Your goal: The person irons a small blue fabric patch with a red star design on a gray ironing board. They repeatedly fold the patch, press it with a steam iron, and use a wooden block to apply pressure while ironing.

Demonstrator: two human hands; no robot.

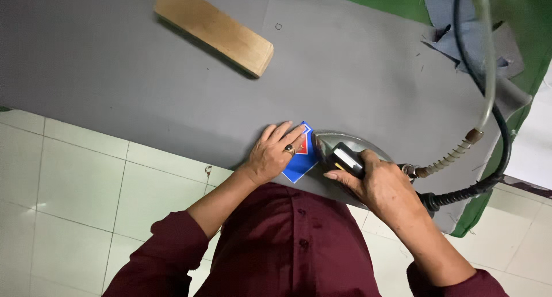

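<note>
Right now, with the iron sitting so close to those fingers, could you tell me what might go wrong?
1. The left hand pins the blue patch right beside the iron; a small slide of its tip could burn the fingers.
2. The hose and cable loop off the table edge and might drag the iron off line.
3. The patch lies near the edge of the grey table cover, so the iron, gripped by the right hand, could overhang.

The left hand [275, 153] lies flat, palm down, fingers spread and pointing away from the body — a ring on one finger. The right hand [376, 185] is curled in a closed grip, wrist bent, both maroon sleeves pushed up the forearms.
</note>
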